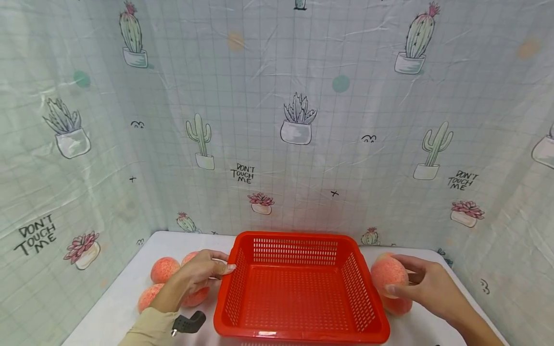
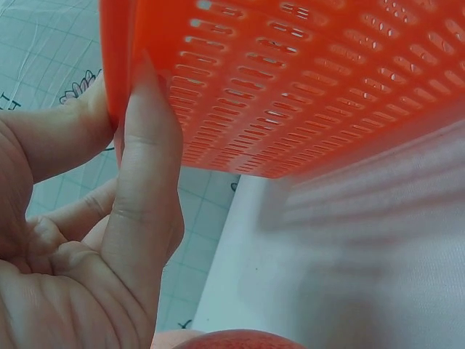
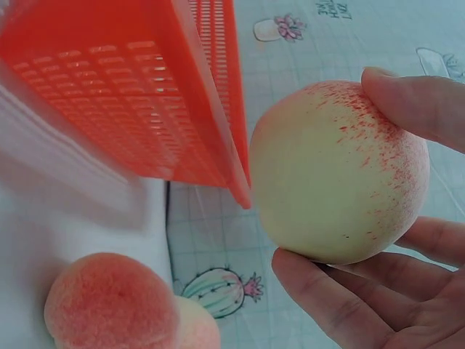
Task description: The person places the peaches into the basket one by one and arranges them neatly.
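A red plastic basket [image 1: 294, 235] with slotted walls stands in the middle of the white table. My left hand [image 1: 200, 270] pinches its left rim, with the thumb on the inner side and fingers outside, as the left wrist view shows the rim [image 2: 120, 65] between them. In my right hand [image 1: 433, 286] is a peach [image 1: 389, 275], held between thumb and fingers just beside the basket's right rim. Seen in the right wrist view, this peach [image 3: 327, 182] is pale yellow-green with a red-speckled upper side.
Several peaches [image 1: 165, 270] lie on the table [image 1: 117, 298] left of the basket, partly hidden by the left arm. More sit at its right, one peach [image 1: 397, 305] below the held one. A curtain [image 1: 277, 105] printed with cacti surrounds the table on three sides.
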{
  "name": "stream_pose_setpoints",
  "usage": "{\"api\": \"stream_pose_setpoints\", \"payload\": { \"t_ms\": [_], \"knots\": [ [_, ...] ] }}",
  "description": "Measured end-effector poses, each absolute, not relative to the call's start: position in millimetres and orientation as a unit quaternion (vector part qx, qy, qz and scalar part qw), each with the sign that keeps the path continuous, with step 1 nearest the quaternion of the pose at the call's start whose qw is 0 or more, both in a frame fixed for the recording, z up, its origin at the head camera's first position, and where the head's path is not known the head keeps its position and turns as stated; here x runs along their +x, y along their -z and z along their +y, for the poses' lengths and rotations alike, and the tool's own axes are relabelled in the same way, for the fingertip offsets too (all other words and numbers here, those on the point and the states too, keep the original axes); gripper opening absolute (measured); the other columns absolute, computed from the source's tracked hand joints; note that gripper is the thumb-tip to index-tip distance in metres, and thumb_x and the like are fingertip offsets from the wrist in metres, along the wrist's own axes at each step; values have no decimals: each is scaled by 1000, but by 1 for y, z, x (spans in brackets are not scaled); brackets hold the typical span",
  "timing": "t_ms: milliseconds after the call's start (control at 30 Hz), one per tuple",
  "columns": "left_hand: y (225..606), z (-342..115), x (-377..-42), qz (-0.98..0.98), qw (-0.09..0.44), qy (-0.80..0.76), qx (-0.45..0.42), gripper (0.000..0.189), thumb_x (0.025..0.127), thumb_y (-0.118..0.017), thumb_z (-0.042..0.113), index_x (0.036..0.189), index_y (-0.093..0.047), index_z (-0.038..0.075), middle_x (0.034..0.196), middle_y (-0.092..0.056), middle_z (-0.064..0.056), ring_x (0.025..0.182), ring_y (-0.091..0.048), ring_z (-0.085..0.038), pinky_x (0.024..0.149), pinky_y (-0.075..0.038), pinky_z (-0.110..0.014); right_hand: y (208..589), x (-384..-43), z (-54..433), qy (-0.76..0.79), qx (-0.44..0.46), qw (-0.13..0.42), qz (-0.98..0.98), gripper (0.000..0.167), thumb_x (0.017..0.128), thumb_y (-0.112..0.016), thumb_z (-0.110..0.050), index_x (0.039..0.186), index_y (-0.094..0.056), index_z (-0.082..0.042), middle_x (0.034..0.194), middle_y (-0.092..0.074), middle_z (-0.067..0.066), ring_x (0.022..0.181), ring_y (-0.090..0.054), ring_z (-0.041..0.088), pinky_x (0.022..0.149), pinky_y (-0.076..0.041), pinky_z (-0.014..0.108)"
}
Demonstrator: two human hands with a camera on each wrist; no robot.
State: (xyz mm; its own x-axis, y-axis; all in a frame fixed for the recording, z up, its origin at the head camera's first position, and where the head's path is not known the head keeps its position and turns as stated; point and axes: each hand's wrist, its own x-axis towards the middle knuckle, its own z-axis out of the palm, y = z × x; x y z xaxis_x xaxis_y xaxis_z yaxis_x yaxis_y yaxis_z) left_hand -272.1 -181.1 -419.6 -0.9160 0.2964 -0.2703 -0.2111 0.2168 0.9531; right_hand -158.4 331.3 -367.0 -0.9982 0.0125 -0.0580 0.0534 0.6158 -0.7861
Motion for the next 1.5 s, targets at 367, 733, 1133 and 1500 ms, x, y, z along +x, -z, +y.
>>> {"api": "stream_pose_setpoints", "payload": {
  "t_ms": [367, 733, 1133, 1500],
  "knots": [
    [421, -182, -272, 741, 213, -635, 37, 56, 93, -78, 15, 133, -51, -13, 93, -78, -7, 80, -74, -16, 75, -65, -33, 365, -164, 319, 428, 27, 20, 903, 78, 86, -86, -33, 150, -52, -2, 135, -70, 19, 103, -75, 23, 81, -65, 41],
    [424, -181, -273, 743, 211, -634, 40, 54, 94, -77, 14, 133, -52, -13, 93, -77, -7, 80, -74, -17, 76, -66, -35, 362, -171, 306, 408, 57, 16, 911, 83, 83, -87, -40, 150, -52, -4, 138, -67, 21, 108, -73, 27, 82, -65, 47],
    [421, -182, -274, 742, 210, -637, 13, 57, 92, -80, 17, 135, -52, -9, 95, -78, -10, 78, -74, -17, 74, -65, -34, 361, -177, 294, 395, 63, -3, 917, 86, 78, -90, -46, 148, -56, -9, 141, -66, 20, 113, -72, 31, 85, -63, 51],
    [422, -182, -274, 737, 211, -642, 18, 58, 92, -80, 17, 135, -51, -10, 95, -77, -9, 79, -74, -17, 75, -65, -33, 364, -182, 278, 424, 40, 5, 905, 87, 78, -90, -42, 149, -54, -8, 143, -64, 21, 116, -72, 37, 86, -64, 52]
  ]
}}
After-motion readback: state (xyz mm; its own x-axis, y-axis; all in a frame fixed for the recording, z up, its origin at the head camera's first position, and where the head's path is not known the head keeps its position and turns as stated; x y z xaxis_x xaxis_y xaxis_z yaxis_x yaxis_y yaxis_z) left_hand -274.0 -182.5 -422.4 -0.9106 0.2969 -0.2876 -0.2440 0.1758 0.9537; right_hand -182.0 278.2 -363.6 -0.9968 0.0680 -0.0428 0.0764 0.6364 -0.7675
